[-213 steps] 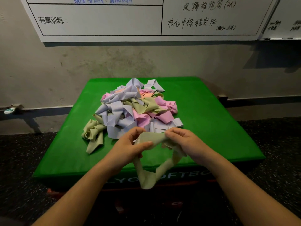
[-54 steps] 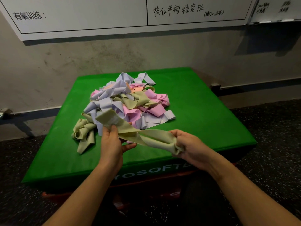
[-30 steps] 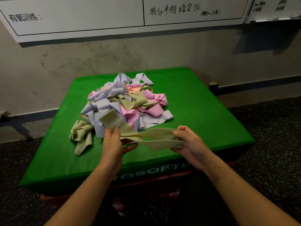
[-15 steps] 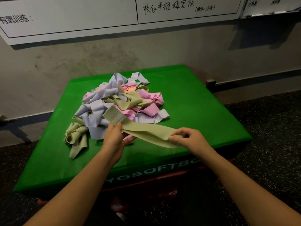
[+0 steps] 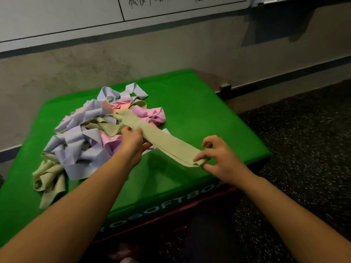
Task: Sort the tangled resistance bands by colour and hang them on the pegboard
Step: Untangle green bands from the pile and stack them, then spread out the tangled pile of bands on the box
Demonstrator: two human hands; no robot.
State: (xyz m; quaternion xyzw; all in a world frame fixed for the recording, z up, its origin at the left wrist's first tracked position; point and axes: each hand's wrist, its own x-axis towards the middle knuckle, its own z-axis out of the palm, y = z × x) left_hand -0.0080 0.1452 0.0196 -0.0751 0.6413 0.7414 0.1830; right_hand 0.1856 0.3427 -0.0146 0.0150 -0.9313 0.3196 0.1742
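A flattened olive-green band (image 5: 167, 142) stretches between my two hands above the green soft box (image 5: 209, 114). My left hand (image 5: 133, 142) grips its far end near the pile. My right hand (image 5: 218, 157) pinches the folded near end between thumb and forefinger. Behind lies the tangled pile (image 5: 91, 130) of lilac, pink, orange and olive bands. A small bunch of olive bands (image 5: 50, 180) lies apart at the pile's front left. No pegboard is in view.
The green box stands against a grey wall with a whiteboard (image 5: 76, 14) above it. Dark speckled rubber flooring (image 5: 303, 149) lies to the right and in front. Bare green surface shows on the box's right half.
The olive band has been pulled straight and flat between my hands, now lying lower and more to the right. The view has shifted right and down.
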